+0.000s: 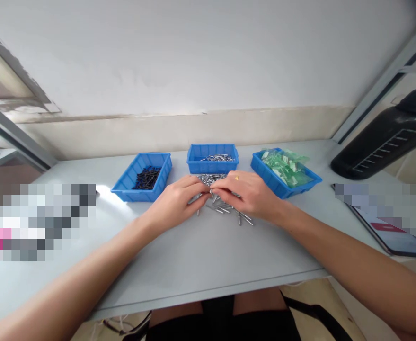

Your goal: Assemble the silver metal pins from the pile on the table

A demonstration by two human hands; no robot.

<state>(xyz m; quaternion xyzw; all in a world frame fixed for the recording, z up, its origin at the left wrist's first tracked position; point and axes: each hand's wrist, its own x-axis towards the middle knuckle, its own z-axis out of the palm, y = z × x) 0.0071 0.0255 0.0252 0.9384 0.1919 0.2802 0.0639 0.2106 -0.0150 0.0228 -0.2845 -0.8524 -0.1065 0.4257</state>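
My left hand (pixel 181 196) and my right hand (pixel 248 193) meet fingertip to fingertip above a loose pile of thin silver metal pins (pixel 224 208), which look like rivets or nails. Both hands are closed in a pinch. A tiny pale spot shows at the right fingertips, but the fingers hide what is held there. The right hand wears a ring. Part of the pile lies hidden under the hands, and several pins point out toward the front.
Behind the hands stands a blue bin (pixel 213 166) with more silver pins. A left blue bin (pixel 124 193) holds black screw-like pieces (pixel 148 177); a right blue bin (pixel 269 182) holds green plastic packets (pixel 287 166). Farther right are a black bottle (pixel 381 137) and a phone (pixel 381 227).
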